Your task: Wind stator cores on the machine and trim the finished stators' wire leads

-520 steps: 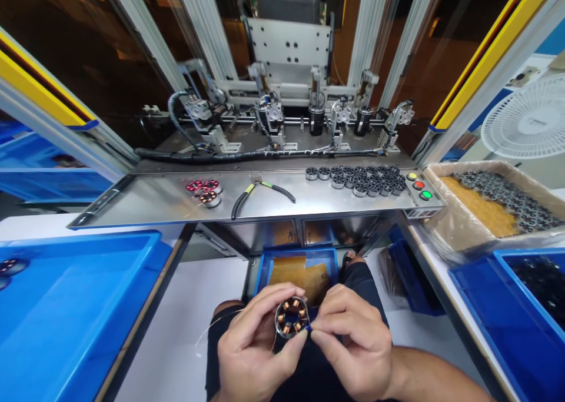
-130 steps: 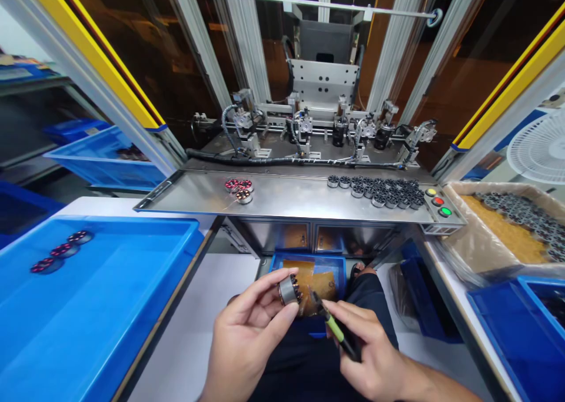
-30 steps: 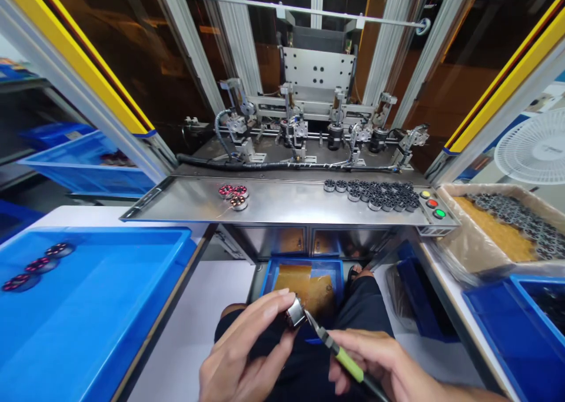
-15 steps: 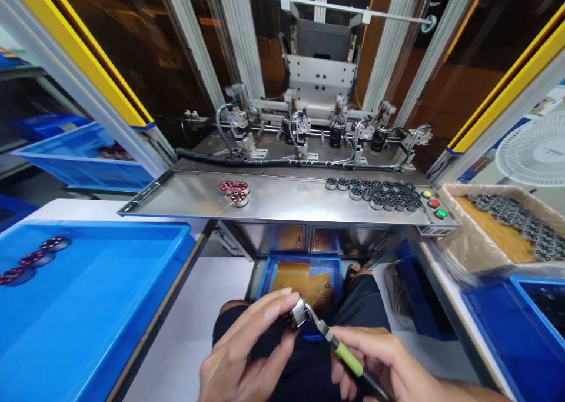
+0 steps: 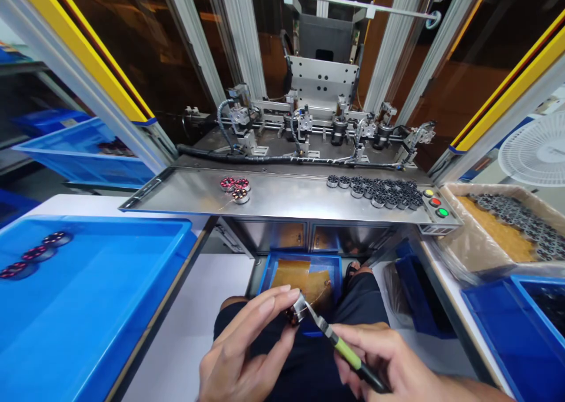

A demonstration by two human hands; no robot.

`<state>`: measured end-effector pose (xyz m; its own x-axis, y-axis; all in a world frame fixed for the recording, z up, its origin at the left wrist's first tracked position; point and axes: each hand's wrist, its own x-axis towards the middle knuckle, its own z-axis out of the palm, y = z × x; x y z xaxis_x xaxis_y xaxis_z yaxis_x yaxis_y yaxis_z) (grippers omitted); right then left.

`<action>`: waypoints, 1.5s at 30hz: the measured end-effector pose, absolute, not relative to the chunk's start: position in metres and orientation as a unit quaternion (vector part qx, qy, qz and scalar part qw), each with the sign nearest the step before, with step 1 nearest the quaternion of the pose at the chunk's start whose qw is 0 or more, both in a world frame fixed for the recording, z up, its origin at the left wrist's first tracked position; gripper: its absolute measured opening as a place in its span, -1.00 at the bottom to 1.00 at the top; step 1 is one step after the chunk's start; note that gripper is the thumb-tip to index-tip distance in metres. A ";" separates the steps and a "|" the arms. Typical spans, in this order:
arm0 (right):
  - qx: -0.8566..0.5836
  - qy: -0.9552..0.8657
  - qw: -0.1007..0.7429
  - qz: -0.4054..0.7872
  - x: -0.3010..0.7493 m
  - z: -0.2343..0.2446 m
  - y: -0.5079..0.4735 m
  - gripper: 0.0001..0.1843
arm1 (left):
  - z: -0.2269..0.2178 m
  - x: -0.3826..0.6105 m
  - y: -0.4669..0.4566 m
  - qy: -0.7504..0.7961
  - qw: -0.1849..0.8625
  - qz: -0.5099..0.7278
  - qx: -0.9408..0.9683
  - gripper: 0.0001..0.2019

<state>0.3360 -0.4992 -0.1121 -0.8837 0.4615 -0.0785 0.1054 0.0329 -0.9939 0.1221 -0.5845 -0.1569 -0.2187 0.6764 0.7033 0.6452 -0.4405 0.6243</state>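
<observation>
Between the fingertips and thumb of my left hand (image 5: 249, 343) is a small wound motor stator (image 5: 300, 306), its silver ring turned toward the right and its darker winding side toward my thumb. Thin copper wire shows at its side. My right hand (image 5: 379, 355) grips green-and-black pliers (image 5: 346, 353), whose narrow jaws point up and left and meet the stator's edge. Whether the jaws are closed on a wire is too small to tell. Both hands are above my lap.
Red-and-copper stators (image 5: 241, 195) and many dark ones (image 5: 384, 191) stand on the metal shelf (image 5: 282, 199). A blue tray (image 5: 88, 308) on the left holds several stators. A blue bin (image 5: 339, 266) sits between my feet. A lined box (image 5: 445, 225) and control buttons (image 5: 435, 202) are at right.
The hands stay nearly in place over my lap, and the stator is tilted slightly differently. Copper wire shows more clearly beside it. The view has shifted a little.
</observation>
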 end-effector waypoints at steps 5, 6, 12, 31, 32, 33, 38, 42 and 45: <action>-0.283 -0.682 0.163 0.654 0.345 -0.114 -0.498 -0.39 | -0.164 0.123 -0.583 0.534 0.014 0.597 0.599 -0.14; -0.295 -0.671 0.181 0.656 0.350 -0.117 -0.498 -0.32 | -0.165 0.123 -0.582 0.537 0.037 0.622 0.570 -0.16; -0.293 -0.633 0.206 0.686 0.371 -0.140 -0.495 -0.26 | -0.170 0.110 -0.570 0.385 0.472 0.746 0.270 -0.30; -0.309 -0.568 0.227 0.728 0.356 -0.140 -0.500 -0.36 | -0.175 0.102 -0.574 0.158 0.626 0.748 0.154 -0.47; -0.315 -0.563 0.234 0.728 0.354 -0.138 -0.501 -0.37 | -0.173 0.102 -0.574 0.152 0.627 0.748 0.156 -0.47; -0.319 -0.558 0.239 0.727 0.353 -0.137 -0.503 -0.37 | -0.172 0.101 -0.574 0.147 0.627 0.748 0.158 -0.48; -0.321 -0.569 0.231 0.721 0.352 -0.140 -0.505 -0.36 | -0.170 0.101 -0.572 0.166 0.619 0.751 0.158 -0.48; -0.322 -0.642 0.184 0.671 0.350 -0.143 -0.493 -0.38 | -0.166 0.097 -0.583 0.273 0.587 0.745 0.163 -0.41; -0.319 -0.763 0.160 0.538 0.333 -0.132 -0.462 -0.36 | -0.157 0.081 -0.618 0.403 0.541 0.722 0.153 -0.32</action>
<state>0.3329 -0.4616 -0.1318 -0.7451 0.6595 -0.0996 0.3153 0.2167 -0.9239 0.0805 -0.6176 -0.1572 -0.3666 0.9051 -0.2156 -0.6578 -0.0883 0.7480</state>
